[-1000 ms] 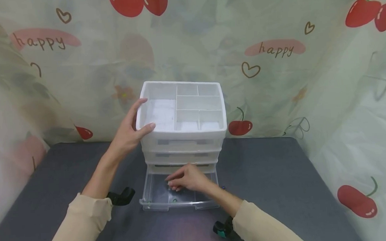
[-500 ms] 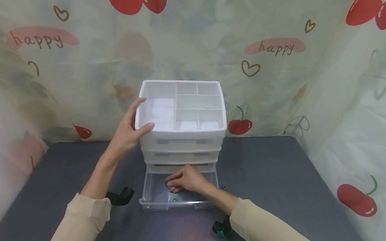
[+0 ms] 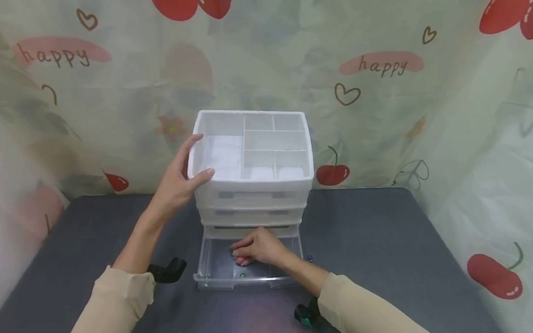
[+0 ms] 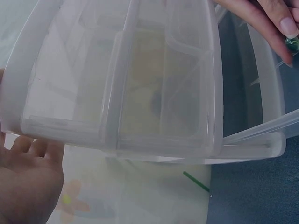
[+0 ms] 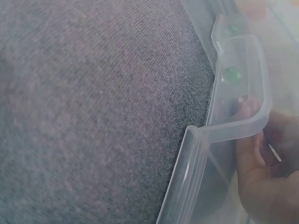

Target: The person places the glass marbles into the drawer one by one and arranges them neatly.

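Observation:
A white plastic drawer unit (image 3: 254, 191) with a divided top tray stands at the back of the table. My left hand (image 3: 171, 185) grips its upper left side, thumb over the tray rim. The clear bottom drawer (image 3: 214, 283) is pulled out toward me. Inside it, my right hand (image 3: 263, 247) pinches a green glass marble (image 4: 292, 44), seen at the fingertips in the left wrist view. Another green marble (image 5: 232, 75) lies by the drawer's front wall, near its handle. The drawer front partly veils the right hand in the right wrist view.
A dark blue marble (image 3: 309, 258) sits just right of the drawer, by my right forearm. The dark grey tabletop (image 3: 363, 252) extends to both sides. A patterned curtain (image 3: 382, 108) hangs close behind the unit. The two upper drawers are closed.

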Demonstrator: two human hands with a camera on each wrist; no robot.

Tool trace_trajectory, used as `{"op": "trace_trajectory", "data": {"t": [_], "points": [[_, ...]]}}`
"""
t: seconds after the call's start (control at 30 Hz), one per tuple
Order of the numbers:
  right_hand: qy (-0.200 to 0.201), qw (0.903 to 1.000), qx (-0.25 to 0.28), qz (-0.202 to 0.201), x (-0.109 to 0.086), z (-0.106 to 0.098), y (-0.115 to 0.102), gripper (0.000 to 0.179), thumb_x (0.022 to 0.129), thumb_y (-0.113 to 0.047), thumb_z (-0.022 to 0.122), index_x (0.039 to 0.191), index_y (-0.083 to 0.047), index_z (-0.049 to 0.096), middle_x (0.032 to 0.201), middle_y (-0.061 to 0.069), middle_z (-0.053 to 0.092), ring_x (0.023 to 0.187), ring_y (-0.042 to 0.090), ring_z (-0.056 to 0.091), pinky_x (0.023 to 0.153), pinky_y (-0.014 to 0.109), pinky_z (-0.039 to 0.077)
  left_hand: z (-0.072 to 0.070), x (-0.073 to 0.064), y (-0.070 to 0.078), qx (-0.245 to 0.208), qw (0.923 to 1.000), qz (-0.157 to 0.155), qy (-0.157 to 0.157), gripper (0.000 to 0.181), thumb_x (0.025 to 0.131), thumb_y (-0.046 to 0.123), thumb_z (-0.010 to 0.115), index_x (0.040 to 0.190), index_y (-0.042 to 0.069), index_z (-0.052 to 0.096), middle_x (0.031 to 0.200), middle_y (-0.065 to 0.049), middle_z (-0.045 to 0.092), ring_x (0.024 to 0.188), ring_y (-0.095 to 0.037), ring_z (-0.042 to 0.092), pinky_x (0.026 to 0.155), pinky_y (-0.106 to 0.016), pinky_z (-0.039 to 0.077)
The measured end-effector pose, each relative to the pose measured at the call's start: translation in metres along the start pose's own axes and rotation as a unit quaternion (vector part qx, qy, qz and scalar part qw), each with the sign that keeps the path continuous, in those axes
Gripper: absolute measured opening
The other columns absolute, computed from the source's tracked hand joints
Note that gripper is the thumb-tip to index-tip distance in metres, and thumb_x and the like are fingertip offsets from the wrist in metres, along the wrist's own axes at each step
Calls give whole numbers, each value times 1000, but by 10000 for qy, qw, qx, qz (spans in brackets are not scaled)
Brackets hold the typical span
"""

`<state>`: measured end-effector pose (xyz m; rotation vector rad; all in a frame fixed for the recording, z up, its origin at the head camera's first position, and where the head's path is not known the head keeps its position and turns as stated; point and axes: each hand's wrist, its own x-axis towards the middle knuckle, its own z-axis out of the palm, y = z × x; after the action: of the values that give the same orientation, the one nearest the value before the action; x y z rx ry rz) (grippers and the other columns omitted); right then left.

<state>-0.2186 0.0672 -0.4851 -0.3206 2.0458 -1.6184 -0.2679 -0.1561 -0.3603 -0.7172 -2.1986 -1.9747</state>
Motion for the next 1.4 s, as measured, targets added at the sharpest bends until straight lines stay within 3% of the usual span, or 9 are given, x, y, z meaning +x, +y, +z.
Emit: {"op": "trace_trajectory", "data": {"t": [0.53, 0.8, 1.03, 1.3, 1.4], "points": [[11, 9999, -128, 4, -9, -5, -2, 19, 89, 1, 71, 107, 7, 73, 79, 17, 73, 63, 10, 67, 64, 30, 57, 1, -2, -5, 83, 10000, -28, 27, 74, 95, 5, 64, 157, 23, 26, 152, -18, 33, 124, -29, 45, 83, -24, 48], [69, 9990, -262, -341, -22, -13, -11, 19, 90, -5, 72, 106, 4, 75, 85, 15, 74, 71, 16, 70, 71, 38, 58, 2, -1, -4, 100, 9999, 11, 16, 75, 95, 6, 65, 156, 23, 26, 151, -20, 33, 120, -29, 45, 82, -24, 48], [54, 9983, 113, -560, -37, -24, -16, 25, 92, -6, 70, 112, 9, 71, 98, 26, 71, 83, 29, 71, 75, 40, 57, 4, 1, -4, 64, 10000, 37, 11, 74, 95, 3, 64, 156, 21, 26, 151, -19, 33, 121, -29, 45, 83, -24, 47], [35, 9961, 83, -878, -56, -43, -20, 26, 92, -13, 71, 113, 3, 72, 104, 25, 71, 81, 18, 70, 77, 39, 57, 3, 0, 1, -97, 9999, -40, 13, 75, 96, 2, 62, 157, 20, 23, 160, -10, 22, 130, -28, 37, 84, -21, 45], [127, 9953, 79, -961, -63, -48, -20, 24, 92, -12, 71, 113, 2, 72, 103, 23, 71, 83, 23, 71, 76, 35, 57, 2, 0, 1, -84, 9999, -51, 22, 75, 95, 1, 62, 157, 20, 24, 158, -13, 25, 127, -29, 39, 83, -21, 46]]}}
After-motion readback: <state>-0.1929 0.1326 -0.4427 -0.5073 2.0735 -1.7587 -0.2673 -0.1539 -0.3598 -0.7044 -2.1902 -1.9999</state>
